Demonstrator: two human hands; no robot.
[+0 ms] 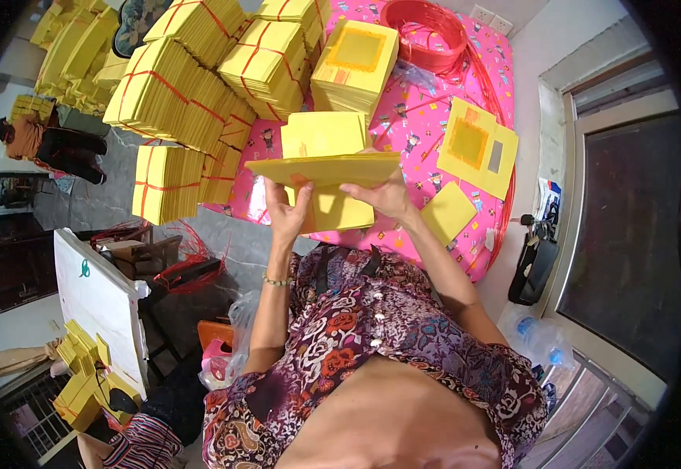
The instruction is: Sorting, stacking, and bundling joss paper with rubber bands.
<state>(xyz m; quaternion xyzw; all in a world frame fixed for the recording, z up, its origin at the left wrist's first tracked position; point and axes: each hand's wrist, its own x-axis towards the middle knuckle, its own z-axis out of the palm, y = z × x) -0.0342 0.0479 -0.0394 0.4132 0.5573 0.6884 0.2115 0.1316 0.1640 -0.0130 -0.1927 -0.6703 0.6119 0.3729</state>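
Yellow paper sheets in a flat stack (pixel 325 168) are held level above the pink patterned counter (pixel 434 117), gripped at the near edge by both hands. Left hand (pixel 287 211) pinches the stack's left part, thumb on top; right hand (pixel 386 195) clasps its right part. Beyond lie loose yellow sheets with orange squares (pixel 475 147), then red-tied yellow paper bundles (pixel 200 86) and a coil of red cord (pixel 426 31) at the far edge.
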